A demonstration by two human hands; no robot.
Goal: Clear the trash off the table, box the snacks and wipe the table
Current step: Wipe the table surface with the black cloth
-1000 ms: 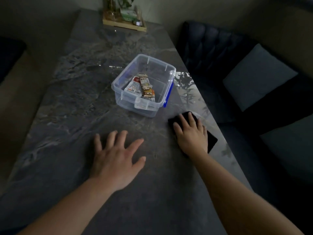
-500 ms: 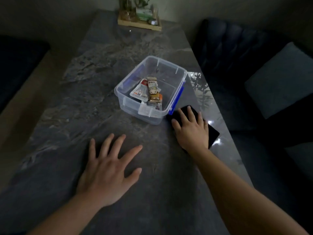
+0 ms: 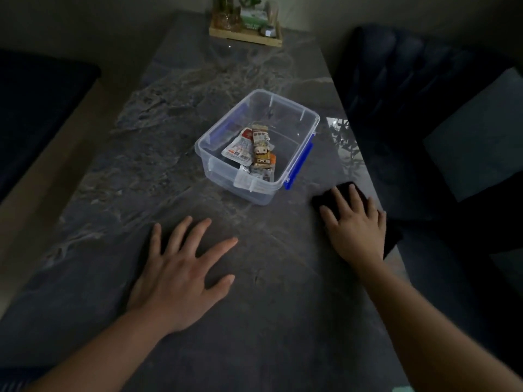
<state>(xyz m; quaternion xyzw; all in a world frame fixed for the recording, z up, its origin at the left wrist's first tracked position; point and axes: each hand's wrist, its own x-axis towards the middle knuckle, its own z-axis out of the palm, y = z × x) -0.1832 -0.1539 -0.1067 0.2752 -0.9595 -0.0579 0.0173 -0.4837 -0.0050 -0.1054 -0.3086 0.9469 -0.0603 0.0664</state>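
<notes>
A clear plastic box (image 3: 297,114) with blue clips stands on the dark marble table (image 3: 175,171), lid off, with several snack packets (image 3: 256,149) inside. My right hand (image 3: 353,224) lies flat on a black cloth (image 3: 392,236) at the table's right edge, just right of the box and nearer to me. My left hand (image 3: 181,275) rests flat on the bare tabletop with fingers spread, holding nothing.
A wooden tray (image 3: 246,38) with plants and small items sits at the table's far end. A dark sofa (image 3: 418,89) with a grey cushion (image 3: 478,142) runs along the right side. Another dark seat (image 3: 36,108) is on the left.
My right hand with the cloth slid right, away from the box toward the table's edge. The camera view shifted; my left hand stayed flat on the table.
</notes>
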